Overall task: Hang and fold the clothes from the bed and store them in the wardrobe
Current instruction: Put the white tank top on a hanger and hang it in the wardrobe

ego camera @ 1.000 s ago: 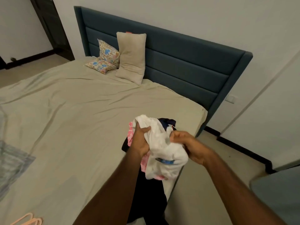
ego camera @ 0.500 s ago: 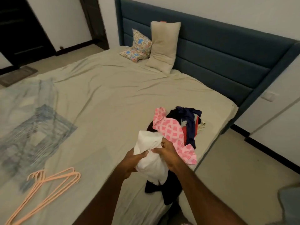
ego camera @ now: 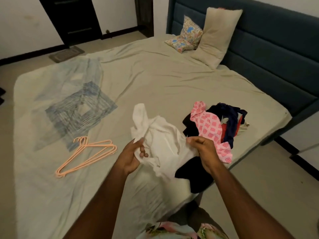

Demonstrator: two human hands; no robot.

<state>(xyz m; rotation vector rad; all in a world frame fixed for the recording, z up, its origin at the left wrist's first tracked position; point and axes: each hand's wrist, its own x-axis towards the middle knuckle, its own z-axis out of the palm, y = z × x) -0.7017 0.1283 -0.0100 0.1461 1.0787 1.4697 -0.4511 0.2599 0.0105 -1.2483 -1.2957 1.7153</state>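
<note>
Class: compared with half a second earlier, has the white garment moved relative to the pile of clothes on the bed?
Yes. The white garment, held by both hands, has shifted left, away from the pile of clothes, and now spreads wider.

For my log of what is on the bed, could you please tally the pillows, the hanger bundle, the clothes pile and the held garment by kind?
Pillows: 2, one beige and one floral.
Hanger bundles: 1, peach hangers; the number of hangers cannot be told.
Clothes piles: 1, the pile by the bed edge.
Held garments: 1, white garment, gripped by the left hand and right hand.
Total: 5.
</note>
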